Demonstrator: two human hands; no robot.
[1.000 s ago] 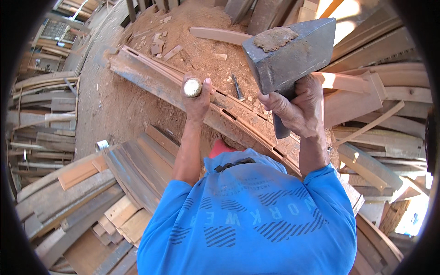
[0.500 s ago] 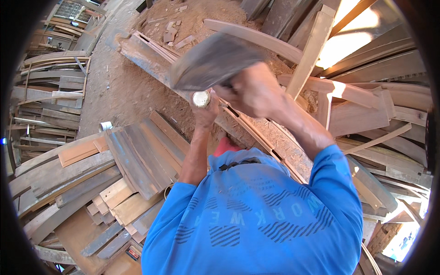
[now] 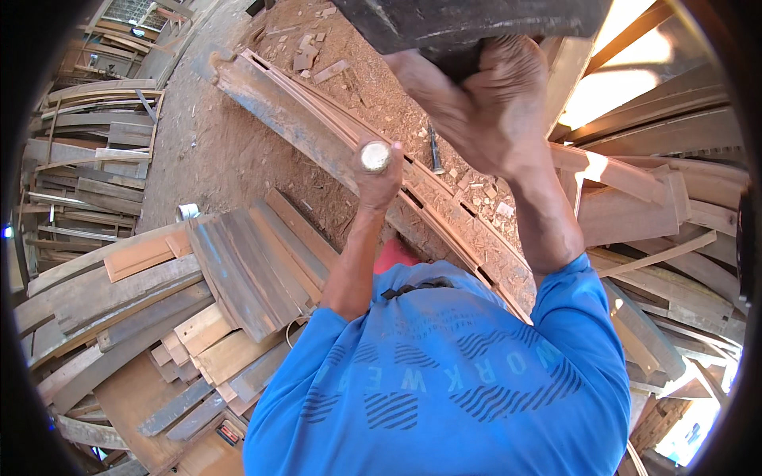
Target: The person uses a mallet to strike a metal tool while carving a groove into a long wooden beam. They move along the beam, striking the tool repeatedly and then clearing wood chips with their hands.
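left hand (image 3: 378, 189), mid-frame: my fingers are closed about a metal-capped tool (image 3: 375, 156) above slotted wood (image 3: 448, 238). right hand (image 3: 500, 107), upper right: i grip a dark mallet (image 3: 484, 24) at the top edge.

I observe the mallet (image 3: 492, 17) cut off by the upper edge. The right hand (image 3: 500, 111) hides part of its underside from me. At frame centre, the left hand (image 3: 379, 184) conceals the tool (image 3: 375, 155) below its round end.
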